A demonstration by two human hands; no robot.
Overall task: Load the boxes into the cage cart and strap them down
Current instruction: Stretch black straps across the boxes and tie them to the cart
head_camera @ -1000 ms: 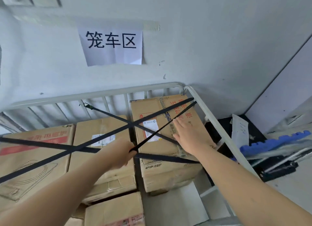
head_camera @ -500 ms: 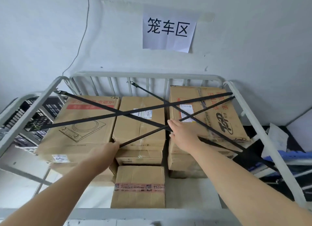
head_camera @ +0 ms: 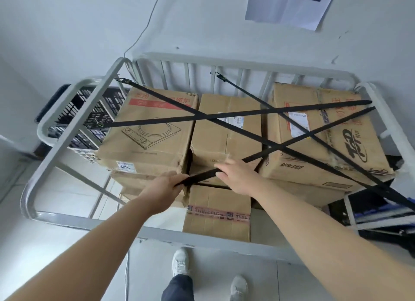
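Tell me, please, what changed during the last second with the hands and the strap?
Both hands drew back toward the near rail, pulling the loose strap along. The left hand kept its grip; the right hand still rests on it. Boxes and crossed straps stayed put.

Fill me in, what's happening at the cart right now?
A person is strapping down cardboard boxes stacked in a grey cage cart against the wall. Several black straps already cross over the top boxes. The left hand grips the loose end of one strap that runs up to the far right rail, while the right hand rests on it near the cart's front.
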